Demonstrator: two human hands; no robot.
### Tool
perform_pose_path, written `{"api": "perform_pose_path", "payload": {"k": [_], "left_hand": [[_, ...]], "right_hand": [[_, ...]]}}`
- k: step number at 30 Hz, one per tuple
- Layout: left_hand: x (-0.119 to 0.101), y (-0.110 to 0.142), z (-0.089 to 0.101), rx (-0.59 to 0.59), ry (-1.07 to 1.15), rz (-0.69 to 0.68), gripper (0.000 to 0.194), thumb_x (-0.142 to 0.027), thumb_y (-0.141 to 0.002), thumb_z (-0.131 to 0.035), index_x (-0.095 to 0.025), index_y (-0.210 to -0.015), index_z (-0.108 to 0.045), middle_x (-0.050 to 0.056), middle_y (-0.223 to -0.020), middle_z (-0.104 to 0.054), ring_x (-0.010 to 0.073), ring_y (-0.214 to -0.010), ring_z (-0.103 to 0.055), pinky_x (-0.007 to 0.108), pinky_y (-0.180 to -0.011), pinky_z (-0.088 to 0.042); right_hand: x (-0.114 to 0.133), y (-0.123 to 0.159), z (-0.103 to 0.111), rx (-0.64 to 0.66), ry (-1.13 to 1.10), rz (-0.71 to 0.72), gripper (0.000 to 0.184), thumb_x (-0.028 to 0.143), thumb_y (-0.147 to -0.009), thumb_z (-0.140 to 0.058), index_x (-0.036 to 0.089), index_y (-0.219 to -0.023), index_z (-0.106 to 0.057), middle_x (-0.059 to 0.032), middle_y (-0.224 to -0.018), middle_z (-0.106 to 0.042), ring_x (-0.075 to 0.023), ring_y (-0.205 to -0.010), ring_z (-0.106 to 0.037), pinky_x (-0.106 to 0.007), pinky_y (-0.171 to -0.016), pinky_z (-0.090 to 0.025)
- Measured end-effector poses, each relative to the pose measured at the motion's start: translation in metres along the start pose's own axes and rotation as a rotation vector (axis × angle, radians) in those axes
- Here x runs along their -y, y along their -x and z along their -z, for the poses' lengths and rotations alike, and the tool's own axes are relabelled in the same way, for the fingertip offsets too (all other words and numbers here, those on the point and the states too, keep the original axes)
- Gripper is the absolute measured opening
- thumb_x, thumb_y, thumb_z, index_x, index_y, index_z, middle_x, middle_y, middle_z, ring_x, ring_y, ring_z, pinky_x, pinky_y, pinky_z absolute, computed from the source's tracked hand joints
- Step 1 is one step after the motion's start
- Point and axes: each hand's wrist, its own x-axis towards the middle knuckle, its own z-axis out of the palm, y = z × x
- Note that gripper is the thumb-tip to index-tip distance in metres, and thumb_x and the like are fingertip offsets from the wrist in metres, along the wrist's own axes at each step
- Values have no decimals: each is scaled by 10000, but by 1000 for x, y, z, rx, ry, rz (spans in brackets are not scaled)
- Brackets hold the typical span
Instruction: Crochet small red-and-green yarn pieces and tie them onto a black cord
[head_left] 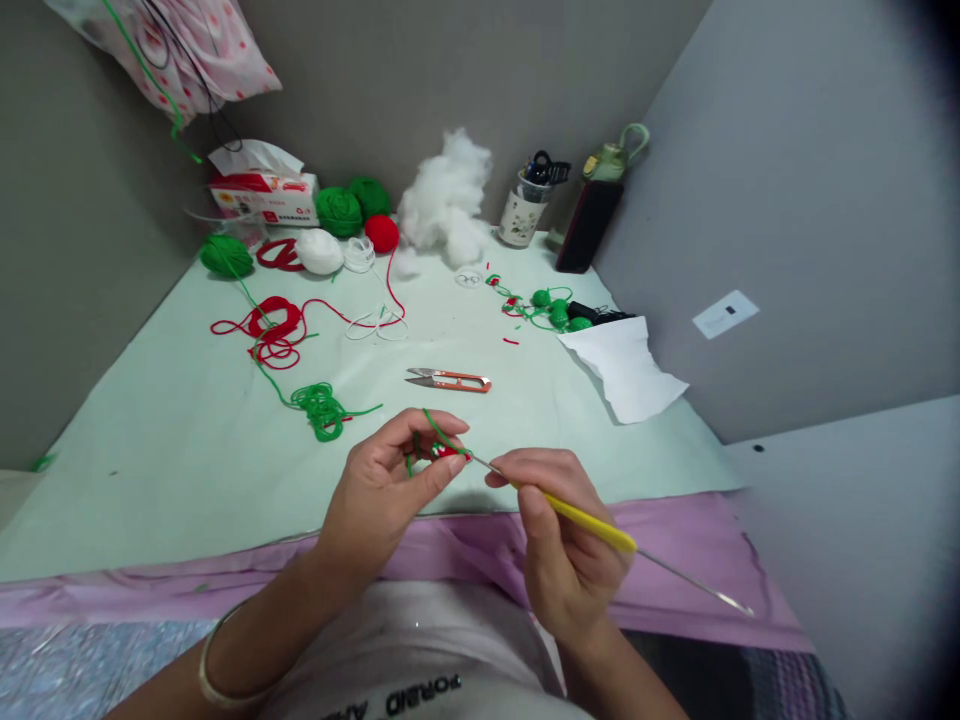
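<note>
Between the thumb and fingers of my left hand (394,475) is a small red and green crochet piece (451,452). Green yarn (436,428) runs from it over the fingers. My right hand (566,535) grips a crochet hook (589,518) by its yellow handle, with a second metal end sticking out toward the lower right. The hook's thin front tip meets the edge of the piece; whether it is through a loop is too small to tell. Just beyond both hands lie orange-handled thread snips (450,381). A loose coil of green yarn (321,410) rests to the left.
Green yarn balls (339,212), a white ball (319,251), a red ball (382,234) and white stuffing (446,200) stand at the back. Red yarn (274,320) lies at left. At right are a pen cup (523,210), a phone (590,226), small green pieces (559,312) and white paper (624,370).
</note>
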Motion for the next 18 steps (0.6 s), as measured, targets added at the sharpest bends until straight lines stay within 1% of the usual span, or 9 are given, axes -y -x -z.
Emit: {"api": "perform_pose_path", "payload": {"k": [4, 9, 13, 18], "left_hand": [[-2, 1, -3, -24, -4, -10, 143, -226, -827, -752, -243, -967, -724, -4, -909, -670, 116, -821, -594, 211, -763, -485], [-3, 0, -6, -23, 83, 49, 200, -240, -821, -758, -238, -1017, -719, -8, -841, -643, 119, -801, -604, 208, -740, -493], [-3, 1, -8, -12, 140, 92, 249, -239, -794, -782, -229, -1035, -720, -10, -809, -637, 116, -751, -594, 205, -690, -488], [-3, 2, -8, 19, 213, 166, 284, -258, -784, -804, -237, -1056, -726, -18, -759, -634, 95, -699, -565, 184, -656, -468]], "right_hand": [[-2, 4, 2, 51, 124, 122, 336, 31, -912, -522, 192, -1173, -658, -71, -1006, -706, -183, -957, -663, -340, -794, -561], [-5, 5, -1, 76, 207, 226, 350, 67, -921, -536, 197, -1232, -630, -93, -1055, -691, -184, -959, -671, -325, -791, -585], [-7, 3, -6, 42, 232, 246, 351, 83, -940, -516, 216, -1242, -636, -104, -1068, -689, -191, -946, -681, -330, -771, -592], [-19, 9, -11, -77, 242, 294, 377, 85, -929, -565, 259, -1247, -668, -97, -1086, -691, -194, -925, -698, -325, -716, -601]]}}
